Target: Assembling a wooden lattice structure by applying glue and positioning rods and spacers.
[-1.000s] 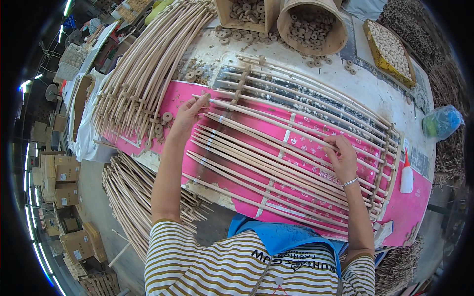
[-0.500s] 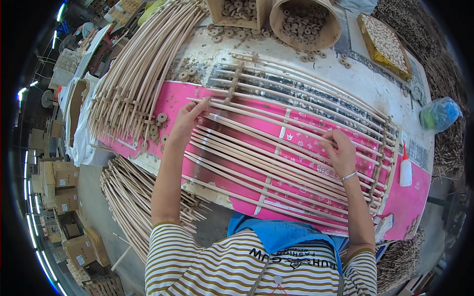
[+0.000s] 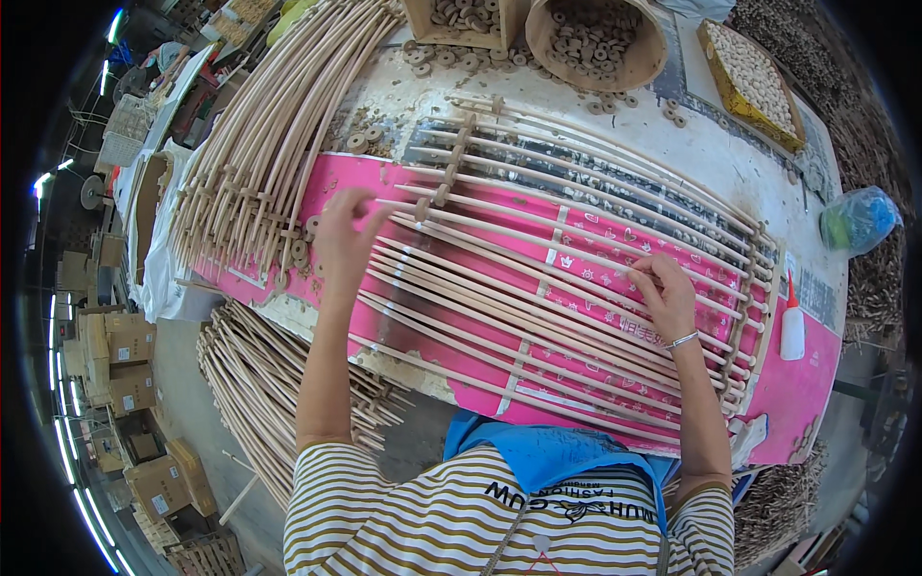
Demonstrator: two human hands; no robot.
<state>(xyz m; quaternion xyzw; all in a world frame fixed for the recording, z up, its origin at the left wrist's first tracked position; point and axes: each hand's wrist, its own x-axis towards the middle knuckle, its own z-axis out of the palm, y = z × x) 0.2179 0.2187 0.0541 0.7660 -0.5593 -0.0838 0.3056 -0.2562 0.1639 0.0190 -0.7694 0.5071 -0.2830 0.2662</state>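
Slender pale wooden rods (image 3: 538, 278) lie side by side across the pink sheet in front of me. At their left ends, several upper rods carry small brown wooden rings (image 3: 449, 178); the lowest of these rings (image 3: 421, 209) sits near a rod's tip. My left hand (image 3: 343, 235) is just left of that tip, slightly blurred, thumb and fingers apart with nothing seen between them. Over the right half of the rods, my right hand (image 3: 665, 298) has its fingertips closed on one rod. A row of brown rings (image 3: 744, 298) crosses the rods' right ends.
Loose rings (image 3: 300, 254) lie left of my left hand, beside a big bundle of rods (image 3: 259, 144). At the back stand a round tub of rings (image 3: 591, 86) and a yellow box of pale beads (image 3: 754, 86). A white glue bottle (image 3: 791, 331) lies at the right.
My left hand has let go at the rod's tip and moved left and slightly down. A ring now shows on that rod where the fingers were. My right hand has barely moved.
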